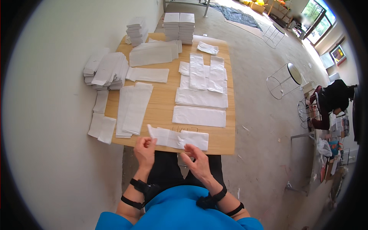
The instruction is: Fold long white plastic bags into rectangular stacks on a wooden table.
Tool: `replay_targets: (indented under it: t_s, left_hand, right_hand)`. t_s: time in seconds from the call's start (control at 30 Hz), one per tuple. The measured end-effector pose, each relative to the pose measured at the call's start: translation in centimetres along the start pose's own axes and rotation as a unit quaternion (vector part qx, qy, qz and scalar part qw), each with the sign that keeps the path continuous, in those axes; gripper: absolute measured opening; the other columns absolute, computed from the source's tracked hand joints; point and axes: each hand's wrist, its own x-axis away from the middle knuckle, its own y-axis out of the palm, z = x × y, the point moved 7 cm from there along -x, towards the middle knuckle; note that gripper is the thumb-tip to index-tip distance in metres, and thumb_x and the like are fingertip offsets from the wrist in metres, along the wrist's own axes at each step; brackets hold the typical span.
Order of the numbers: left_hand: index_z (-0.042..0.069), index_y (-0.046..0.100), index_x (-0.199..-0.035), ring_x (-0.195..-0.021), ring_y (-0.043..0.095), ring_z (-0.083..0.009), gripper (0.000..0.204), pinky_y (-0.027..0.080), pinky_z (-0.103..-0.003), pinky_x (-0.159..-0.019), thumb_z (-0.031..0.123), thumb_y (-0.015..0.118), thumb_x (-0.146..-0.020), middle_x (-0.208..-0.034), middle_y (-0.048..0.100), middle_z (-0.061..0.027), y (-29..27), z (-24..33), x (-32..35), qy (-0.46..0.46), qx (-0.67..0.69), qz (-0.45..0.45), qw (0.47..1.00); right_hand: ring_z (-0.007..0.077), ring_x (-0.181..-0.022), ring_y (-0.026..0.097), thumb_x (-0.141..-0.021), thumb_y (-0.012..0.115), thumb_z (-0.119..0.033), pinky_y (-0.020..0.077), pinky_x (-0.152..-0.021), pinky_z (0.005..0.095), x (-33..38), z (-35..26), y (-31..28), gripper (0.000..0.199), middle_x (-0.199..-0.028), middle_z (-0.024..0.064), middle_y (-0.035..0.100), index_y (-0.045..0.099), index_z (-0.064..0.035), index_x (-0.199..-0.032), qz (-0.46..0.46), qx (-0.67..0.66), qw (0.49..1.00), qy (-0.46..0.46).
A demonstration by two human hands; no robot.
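A white folded paper strip (163,137) lies along the near edge of the table, creased near its middle, with its left end raised. At that end my left hand (145,151) has its fingers curled together, closed on the paper's edge. My right hand (198,163) is by the strip's right half, thumb and fingers apart, fingertips at the near edge of the paper. Just beyond lies a flat white paper stack (199,116), with more overlapping white papers (201,97) behind it. To the left, long white paper strips (134,109) lie fanned out.
Piled white papers (111,71) crowd the left edge of the wooden table (163,103). Neat white stacks (179,28) stand at the far end. A wall (50,115) rises on the left. Rightward are a round stool (294,73) and a person in dark clothes (333,96).
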Motion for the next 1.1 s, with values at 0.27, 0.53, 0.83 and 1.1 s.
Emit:
replay_targets:
  t_s: [0.27, 0.53, 0.83, 1.1]
  left_hand:
    - [0.006, 0.059, -0.114, -0.112, 0.05, -0.0293, 0.037, 0.037, -0.041, -0.096, 0.017, 0.07, -0.08, -0.118, 0.055, -0.0107, 5.8, 8.0, 5.5, 0.275, -0.037, -0.154, 0.948]
    - [0.002, 0.024, -0.147, -0.145, 0.015, -0.027, 0.08, 0.01, -0.044, -0.118, 0.035, 0.064, -0.086, -0.155, 0.021, -0.013, 10.4, 2.6, 6.5, 0.356, -0.281, -0.303, 0.838]
    - [0.001, 0.031, -0.144, -0.143, 0.022, -0.027, 0.075, 0.014, -0.044, -0.118, 0.035, 0.064, -0.086, -0.153, 0.026, -0.012, 11.4, 0.9, 6.7, 0.371, -0.329, -0.316, 0.809]
    - [-0.002, 0.035, -0.141, -0.143, 0.019, -0.0283, 0.072, 0.014, -0.046, -0.118, 0.035, 0.064, -0.086, -0.152, 0.027, -0.013, 10.4, -0.3, 6.1, 0.334, -0.346, -0.286, 0.829]
  right_hand:
    - [0.0059, -0.075, 0.054, -0.092, 0.061, -0.019, 0.0459, -0.067, 0.0247, -2.6, 4.2, -3.2, 0.023, -0.082, -0.0004, 0.064, 0.067, 0.0038, -0.096, 0.129, -0.186, 0.961, 0.161]
    - [0.0093, -0.077, 0.057, -0.091, 0.063, -0.018, 0.047, -0.069, 0.0262, -1.6, 10.7, -13.1, 0.023, -0.085, 0.0017, 0.065, 0.067, 0.0052, -0.096, 0.211, -0.086, 0.958, 0.173]
    - [0.0099, -0.077, 0.057, -0.091, 0.063, -0.017, 0.047, -0.07, 0.0262, -0.9, 13.3, -14.3, 0.024, -0.084, 0.0025, 0.065, 0.067, 0.0054, -0.096, 0.215, -0.062, 0.955, 0.192]
    - [0.0079, -0.075, 0.055, -0.091, 0.065, -0.02, 0.0461, -0.067, 0.0252, -1.3, 12.8, -13.4, 0.024, -0.082, 0.0006, 0.064, 0.067, 0.0039, -0.093, 0.201, -0.1, 0.958, 0.179]
